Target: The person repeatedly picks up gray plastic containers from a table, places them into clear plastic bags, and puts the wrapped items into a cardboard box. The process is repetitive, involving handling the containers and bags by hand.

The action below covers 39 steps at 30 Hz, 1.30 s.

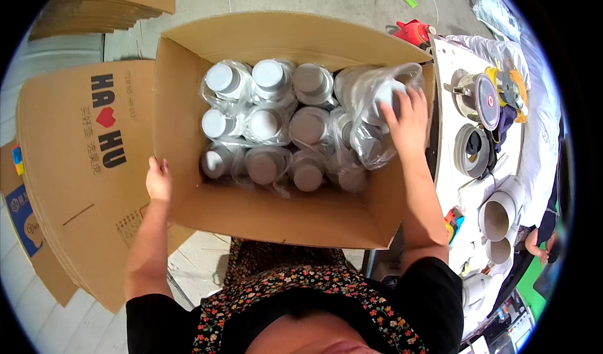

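Note:
A large open cardboard box (282,216) stands in front of me. Inside it, several white jars (264,75), each in a clear plastic bag, stand upright in rows with their round tops up. My left hand (159,178) is closed on the box's left wall, thumb inside and the other fingers mostly hidden outside. Over the far right corner of the box, my right hand (408,118) grips a bagged jar (382,100), which sits tilted and higher than the others. Loose plastic hangs around this jar and covers part of its neighbours.
Flattened cardboard cartons (69,134) lean at the left, and more are stacked (94,12) at the far left. To the right, a white table (449,90) bears a steel pot (480,100), round tins (472,150) and white cylinders (499,216). Another person's hand (535,247) shows at far right.

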Tool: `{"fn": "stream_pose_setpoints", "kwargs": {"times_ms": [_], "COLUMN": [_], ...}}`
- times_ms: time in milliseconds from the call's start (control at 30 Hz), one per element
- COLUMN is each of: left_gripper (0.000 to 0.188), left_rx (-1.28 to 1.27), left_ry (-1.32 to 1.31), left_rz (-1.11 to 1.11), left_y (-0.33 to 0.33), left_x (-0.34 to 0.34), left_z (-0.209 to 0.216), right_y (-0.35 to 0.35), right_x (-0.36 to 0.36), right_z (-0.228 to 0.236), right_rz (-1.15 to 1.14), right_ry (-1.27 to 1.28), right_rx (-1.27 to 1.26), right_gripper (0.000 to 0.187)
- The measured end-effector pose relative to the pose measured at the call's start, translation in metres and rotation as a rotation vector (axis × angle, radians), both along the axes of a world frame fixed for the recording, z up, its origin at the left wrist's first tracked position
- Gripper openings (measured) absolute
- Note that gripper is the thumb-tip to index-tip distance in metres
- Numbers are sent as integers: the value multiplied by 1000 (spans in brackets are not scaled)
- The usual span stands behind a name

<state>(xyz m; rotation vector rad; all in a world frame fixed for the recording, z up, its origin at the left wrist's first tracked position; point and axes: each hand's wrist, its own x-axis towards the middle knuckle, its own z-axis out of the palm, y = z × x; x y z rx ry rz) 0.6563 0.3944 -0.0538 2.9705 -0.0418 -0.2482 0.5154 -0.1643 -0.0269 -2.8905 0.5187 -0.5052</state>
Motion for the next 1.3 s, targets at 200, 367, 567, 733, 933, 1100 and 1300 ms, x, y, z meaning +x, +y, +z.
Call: {"fn": "stream_pose_setpoints", "kwargs": {"times_ms": [200, 367, 567, 733, 933, 1100, 1300], "left_gripper": [25, 23, 22, 24, 27, 28, 25], "left_rx": [62, 0, -183, -126, -132, -239, -161], "left_ry": [8, 8, 5, 70, 20, 33, 68], "left_rz": [10, -2, 67, -2, -11, 84, 64], "left_y": [-14, 7, 10, 23, 27, 9, -1], "left_x": [-1, 1, -3, 15, 12, -11, -4], "left_z": [16, 5, 5, 8, 9, 7, 13], "right_y": [-48, -64, 49, -99, -76, 40, -56], "right_x": [83, 65, 9, 96, 127, 40, 102], "right_z": [-78, -122, -107, -168, -142, -138, -195], "right_rz": [-125, -93, -92, -181, -272, -115, -211], "right_ry": [212, 129, -15, 257, 240, 166, 290], "right_rx": [141, 118, -79, -164, 122, -148, 38], "right_gripper": [36, 36, 20, 43, 46, 31, 43]}}
